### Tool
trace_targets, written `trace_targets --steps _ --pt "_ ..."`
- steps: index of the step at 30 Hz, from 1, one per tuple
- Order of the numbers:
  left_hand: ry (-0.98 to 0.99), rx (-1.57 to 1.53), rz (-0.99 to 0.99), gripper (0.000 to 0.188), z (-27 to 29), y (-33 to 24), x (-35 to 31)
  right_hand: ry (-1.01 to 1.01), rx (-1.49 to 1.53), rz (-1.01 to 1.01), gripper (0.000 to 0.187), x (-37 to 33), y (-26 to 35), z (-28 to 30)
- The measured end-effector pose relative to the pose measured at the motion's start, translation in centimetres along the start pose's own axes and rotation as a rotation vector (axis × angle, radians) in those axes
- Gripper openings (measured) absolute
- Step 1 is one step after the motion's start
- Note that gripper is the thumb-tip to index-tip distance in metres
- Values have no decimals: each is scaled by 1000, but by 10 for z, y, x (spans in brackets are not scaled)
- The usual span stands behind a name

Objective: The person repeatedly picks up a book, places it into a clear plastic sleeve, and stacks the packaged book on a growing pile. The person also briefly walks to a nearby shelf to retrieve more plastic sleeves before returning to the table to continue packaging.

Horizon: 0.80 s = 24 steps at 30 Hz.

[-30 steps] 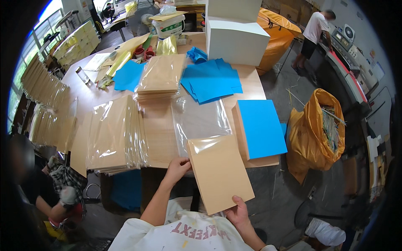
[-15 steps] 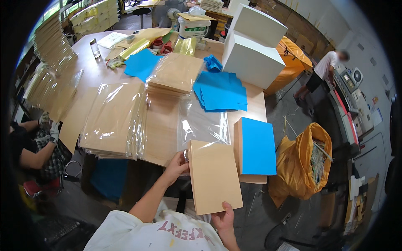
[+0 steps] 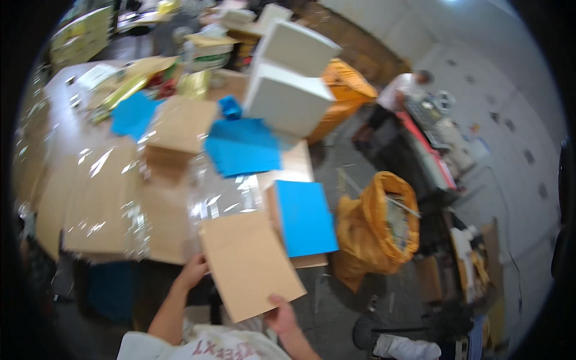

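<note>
A stack of brown paper sheets (image 3: 252, 267) is tilted between my two hands at the table's near edge. My left hand (image 3: 193, 271) is closed on its left side, fingers partly hidden. My right hand (image 3: 282, 315) grips the lower right corner, thumb on top. Just beyond the stack's top edge lies a clear plastic bag (image 3: 225, 195); motion blur hides whether the stack's end is inside it. To the right, a brown stack topped with a blue sheet (image 3: 307, 219) rests on the table corner.
Plastic-wrapped brown stacks (image 3: 99, 204) and another brown stack (image 3: 180, 123) lie on the table, with loose blue sheets (image 3: 243, 147). A white box (image 3: 285, 99) stands at the back. An orange sack (image 3: 375, 234) sits on the floor at right; a person (image 3: 396, 96) stands beyond.
My view has swung to the right, so the whole scene sits further left and is blurred. Both hands keep hold of the brown stack, which appears a little more tilted.
</note>
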<state>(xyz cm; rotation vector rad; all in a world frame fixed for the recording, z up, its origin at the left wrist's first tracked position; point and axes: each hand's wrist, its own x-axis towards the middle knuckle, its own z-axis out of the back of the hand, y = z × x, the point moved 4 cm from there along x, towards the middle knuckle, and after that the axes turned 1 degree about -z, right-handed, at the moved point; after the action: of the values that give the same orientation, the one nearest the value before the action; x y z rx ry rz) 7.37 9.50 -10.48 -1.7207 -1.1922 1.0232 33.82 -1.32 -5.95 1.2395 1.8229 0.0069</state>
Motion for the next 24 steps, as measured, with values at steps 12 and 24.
trace_targets --steps 12,24 --pt "-219 -542 67 40 -21 -39 30 94 8 94 52 -50 -8 -33" --pt "-130 -759 167 49 -6 -48 15 135 15 112 45 -19 -14 -44"
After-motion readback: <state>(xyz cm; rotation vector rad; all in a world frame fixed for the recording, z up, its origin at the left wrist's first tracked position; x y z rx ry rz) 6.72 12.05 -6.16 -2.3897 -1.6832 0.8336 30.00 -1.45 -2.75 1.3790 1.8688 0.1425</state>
